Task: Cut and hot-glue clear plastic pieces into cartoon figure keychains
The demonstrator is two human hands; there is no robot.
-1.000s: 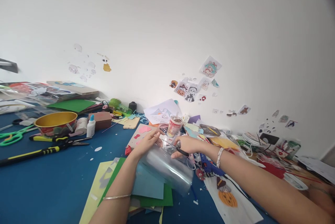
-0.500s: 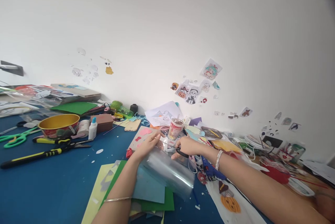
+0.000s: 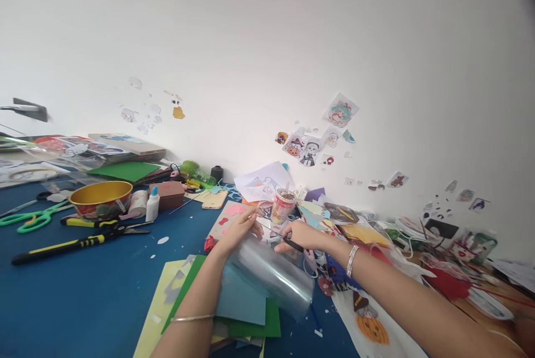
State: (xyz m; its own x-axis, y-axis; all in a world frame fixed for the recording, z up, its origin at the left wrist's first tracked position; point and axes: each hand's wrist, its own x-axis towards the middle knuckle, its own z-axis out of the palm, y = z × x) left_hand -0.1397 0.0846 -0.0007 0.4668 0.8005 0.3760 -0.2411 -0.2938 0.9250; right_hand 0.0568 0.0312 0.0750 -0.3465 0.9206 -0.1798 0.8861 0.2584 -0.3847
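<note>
A curled sheet of clear plastic [image 3: 276,277] lies like a roll over blue and green paper. At its far end my left hand [image 3: 242,230] is closed, with the fingers pinching the plastic's edge. My right hand [image 3: 300,235] grips the black handle of a pair of scissors [image 3: 296,245]. Their thin blades point left toward my left fingers, at the plastic's far edge. Whether the blades are apart is too small to tell. Just beyond both hands stands a patterned paper cup [image 3: 283,206] with a straw.
To the left lie yellow-black garden shears [image 3: 79,242], green scissors [image 3: 35,217], a gold-lined bowl [image 3: 100,200] and a glue bottle [image 3: 152,204]. Coloured paper [image 3: 242,299] is stacked beneath the plastic. A pumpkin drawing [image 3: 371,327] lies under my right forearm. Craft clutter lines the wall.
The view has shifted slightly, so everything sits a little further right. Both hands keep their hold on the plastic and the scissors, with hardly any movement between them.
</note>
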